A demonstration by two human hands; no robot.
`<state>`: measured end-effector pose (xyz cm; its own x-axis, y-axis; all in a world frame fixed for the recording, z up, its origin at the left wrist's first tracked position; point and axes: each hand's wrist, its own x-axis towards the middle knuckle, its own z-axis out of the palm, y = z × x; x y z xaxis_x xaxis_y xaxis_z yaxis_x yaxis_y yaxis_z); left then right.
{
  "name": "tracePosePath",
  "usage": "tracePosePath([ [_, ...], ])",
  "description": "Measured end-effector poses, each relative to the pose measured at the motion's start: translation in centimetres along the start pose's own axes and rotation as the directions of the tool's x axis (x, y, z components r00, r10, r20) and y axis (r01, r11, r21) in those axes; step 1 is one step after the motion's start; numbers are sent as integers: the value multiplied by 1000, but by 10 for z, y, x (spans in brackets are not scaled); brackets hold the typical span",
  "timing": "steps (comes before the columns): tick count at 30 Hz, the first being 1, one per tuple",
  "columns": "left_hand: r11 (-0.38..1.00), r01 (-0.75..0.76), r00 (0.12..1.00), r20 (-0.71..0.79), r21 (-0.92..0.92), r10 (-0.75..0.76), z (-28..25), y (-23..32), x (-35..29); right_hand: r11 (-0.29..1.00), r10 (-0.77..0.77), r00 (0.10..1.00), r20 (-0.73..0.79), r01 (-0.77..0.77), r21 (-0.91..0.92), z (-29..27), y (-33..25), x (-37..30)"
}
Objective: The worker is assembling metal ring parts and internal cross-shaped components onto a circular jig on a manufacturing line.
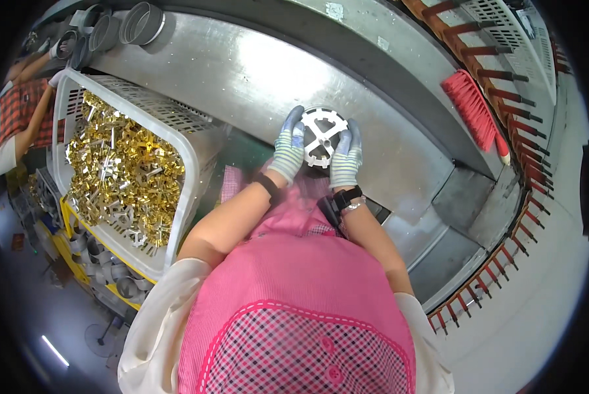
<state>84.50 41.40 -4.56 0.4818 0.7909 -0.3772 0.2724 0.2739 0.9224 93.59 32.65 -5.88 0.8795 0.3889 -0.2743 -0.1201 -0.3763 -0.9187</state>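
Observation:
Between my two hands is a round white spoked part [322, 139] with a notched rim, a cross of spokes and a small hub. Dark gaps show between its spokes, and I cannot tell what lies under it. My left hand [288, 150], in a striped knit glove with bluish fingertips, is closed on its left side. The matching gloved right hand [347, 159] grips its right side, thumb near the rim. Both hands are over the near edge of a metal bench [393, 154]. The undersides of the fingers are hidden.
Left of me stands a white plastic crate [193, 172] heaped with gold and silver metal pieces [124, 174]. Grey rings [143, 25] sit at the far left, near a co-worker's gloved hand [57, 78]. A red brush [470, 108] and a pegged rack [529, 157] are right.

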Motion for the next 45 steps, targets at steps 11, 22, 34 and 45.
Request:
tracePosePath([
  [11, 990, -106, 993, -45, 95, 111, 3, -8, 7, 998, 63, 998, -28, -63, -29, 4, -1, -3],
  [22, 959, 113, 994, 38, -259, -107, -4, -16, 24, 913, 227, 964, 141, -261, 314, 5, 7, 13],
  [34, 976, 10, 1000, -15, -219, -13, -6, -29, 24, 924, 176, 973, 149, -216, 316, 7, 11, 10],
  [45, 988, -156, 984, -88, -13, 155, -68, 13, 7, 882, 471, 850, 236, -454, -125, -25, -54, 3],
])
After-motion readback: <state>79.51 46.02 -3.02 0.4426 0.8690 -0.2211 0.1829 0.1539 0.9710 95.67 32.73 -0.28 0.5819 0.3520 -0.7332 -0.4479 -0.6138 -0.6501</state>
